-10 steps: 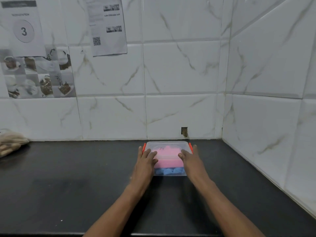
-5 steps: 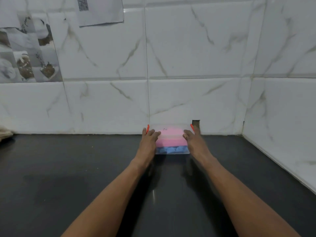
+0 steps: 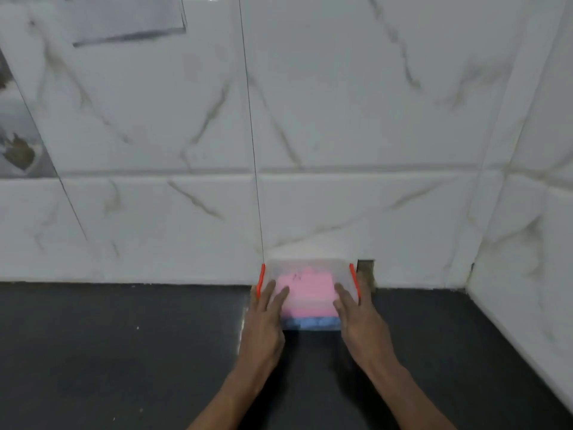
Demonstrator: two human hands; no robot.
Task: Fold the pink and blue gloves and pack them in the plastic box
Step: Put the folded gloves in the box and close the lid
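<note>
A clear plastic box [image 3: 305, 264] with orange side clips [image 3: 262, 279] stands on the black counter, its back against the tiled wall. Through its closed lid I see the folded pink glove [image 3: 308, 294] on top, and the blue glove [image 3: 313, 322] shows beneath it at the front. My left hand [image 3: 263, 321] lies on the box's left front part with its fingers flat on the lid. My right hand [image 3: 359, 321] holds the right front part the same way, next to the right clip. Both forearms reach in from the bottom edge.
The black counter [image 3: 124, 352] runs left and right of the box. White marbled tile walls meet in a corner [image 3: 468, 283] at the right. A small dark hole [image 3: 366, 268] in the tile sits just right of the box. Paper sheets [image 3: 124, 20] hang at upper left.
The box has slid away from me across the counter until it meets the back wall, with both hands staying on it. The camera has come closer and tilted.
</note>
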